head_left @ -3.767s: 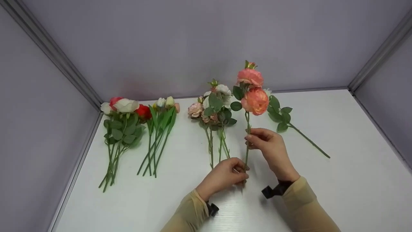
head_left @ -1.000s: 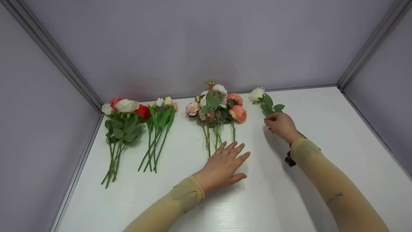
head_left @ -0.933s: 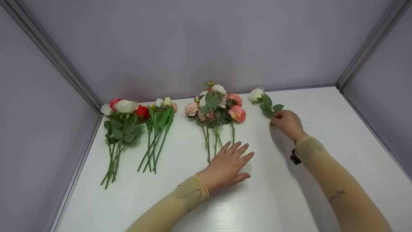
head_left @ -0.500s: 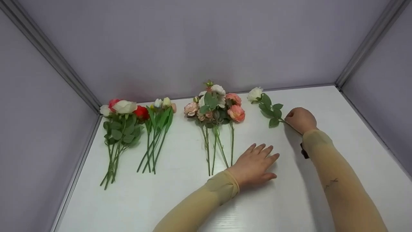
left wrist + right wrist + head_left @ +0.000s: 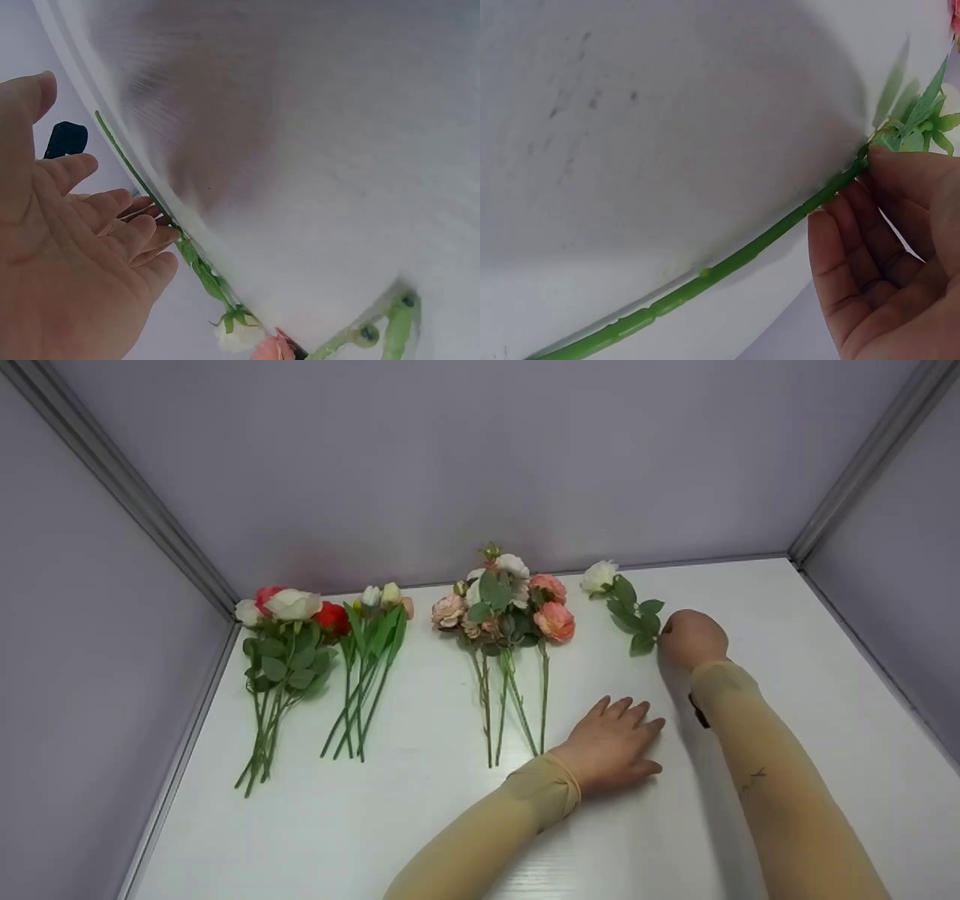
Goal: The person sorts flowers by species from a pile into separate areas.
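My right hand (image 5: 694, 639) pinches the stem (image 5: 742, 255) of a white artificial rose (image 5: 599, 576), just below its leaves. Its bloom points to the back wall, and the lower stem is hidden behind my hand and forearm in the head view. Palm down and fingers spread, my left hand (image 5: 611, 744) is low over the table in front of the rose, holding nothing. To its left lies a group of stems with a coral flower (image 5: 555, 622), a pale pink flower (image 5: 448, 611) and white blooms (image 5: 512, 566).
Farther left lie several tulips (image 5: 391, 595) and a bunch of red and white flowers (image 5: 292, 604), blooms toward the back. Grey panels (image 5: 495, 457) enclose the white table (image 5: 420, 817) at the back and sides.
The coral flower, earlier upright in both hands, now lies at the middle group's right side. My right hand has moved down the white rose's stem; my left hand has shifted right.
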Available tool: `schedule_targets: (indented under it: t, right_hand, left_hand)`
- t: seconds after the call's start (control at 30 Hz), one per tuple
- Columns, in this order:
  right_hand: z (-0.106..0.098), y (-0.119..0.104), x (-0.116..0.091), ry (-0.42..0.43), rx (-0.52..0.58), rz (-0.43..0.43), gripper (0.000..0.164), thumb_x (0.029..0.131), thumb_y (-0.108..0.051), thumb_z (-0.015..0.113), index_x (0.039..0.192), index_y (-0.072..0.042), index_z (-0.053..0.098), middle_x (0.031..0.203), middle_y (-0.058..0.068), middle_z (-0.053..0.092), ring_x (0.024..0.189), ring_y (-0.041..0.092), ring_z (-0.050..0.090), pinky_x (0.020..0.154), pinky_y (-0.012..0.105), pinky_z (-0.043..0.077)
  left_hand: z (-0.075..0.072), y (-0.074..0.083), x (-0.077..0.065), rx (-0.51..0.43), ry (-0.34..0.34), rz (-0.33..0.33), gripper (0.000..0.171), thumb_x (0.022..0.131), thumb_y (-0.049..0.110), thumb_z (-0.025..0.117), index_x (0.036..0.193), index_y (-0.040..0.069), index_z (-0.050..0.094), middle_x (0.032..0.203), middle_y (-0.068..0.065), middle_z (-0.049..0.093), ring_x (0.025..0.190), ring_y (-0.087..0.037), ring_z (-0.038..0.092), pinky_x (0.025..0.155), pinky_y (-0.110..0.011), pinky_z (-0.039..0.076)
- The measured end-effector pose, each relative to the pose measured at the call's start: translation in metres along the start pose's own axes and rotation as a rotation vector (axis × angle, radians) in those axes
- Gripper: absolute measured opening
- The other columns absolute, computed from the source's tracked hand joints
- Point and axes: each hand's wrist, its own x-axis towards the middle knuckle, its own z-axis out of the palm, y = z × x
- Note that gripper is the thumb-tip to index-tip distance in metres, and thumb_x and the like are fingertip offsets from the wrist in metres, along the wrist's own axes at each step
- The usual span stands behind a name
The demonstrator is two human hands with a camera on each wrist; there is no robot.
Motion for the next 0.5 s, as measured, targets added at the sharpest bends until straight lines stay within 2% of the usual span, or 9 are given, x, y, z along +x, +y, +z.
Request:
schedule_targets:
  t: [0.17,0.33,0.43,0.5]
  right_hand:
    - [-0.002,0.002,0.000,-0.015,0.038,0.031,0.019,0.088,-0.009,0.057,0.089,0.006,0.067,0.089,0.022,0.068,0.084,0.040,0.063,0.077,0.055,0.051]
    - [-0.008,0.004,0.000,-0.122,0.111,0.067,0.018,0.083,-0.012,0.060,0.085,0.006,0.063,0.087,0.021,0.065,0.080,0.035,0.057,0.076,0.049,0.050]
    - [-0.012,0.002,-0.004,-0.192,0.242,0.110,0.017,0.085,-0.013,0.062,0.086,0.004,0.063,0.078,0.013,0.064,0.072,0.026,0.057,0.069,0.041,0.051]
    - [-0.014,-0.002,-0.008,-0.217,0.352,0.134,0.018,0.089,-0.014,0.063,0.089,0.005,0.065,0.077,0.008,0.064,0.070,0.020,0.058,0.066,0.034,0.051]
  left_hand:
    - [-0.001,-0.001,0.001,-0.043,-0.008,-0.009,0.064,0.102,0.061,0.049,0.157,0.028,0.044,0.159,0.000,0.041,0.147,-0.022,0.035,0.121,-0.042,0.026]
    - [-0.002,-0.005,0.002,-0.133,-0.025,-0.037,0.063,0.103,0.059,0.050,0.156,0.026,0.045,0.159,0.000,0.042,0.147,-0.021,0.037,0.120,-0.039,0.028]
    - [-0.004,-0.011,0.000,-0.224,-0.011,-0.073,0.058,0.104,0.053,0.052,0.153,0.022,0.050,0.156,-0.001,0.047,0.144,-0.018,0.041,0.118,-0.033,0.031]
    - [-0.007,-0.015,-0.004,-0.321,0.010,-0.108,0.054,0.105,0.047,0.054,0.150,0.019,0.053,0.153,-0.001,0.050,0.141,-0.016,0.045,0.116,-0.029,0.033]
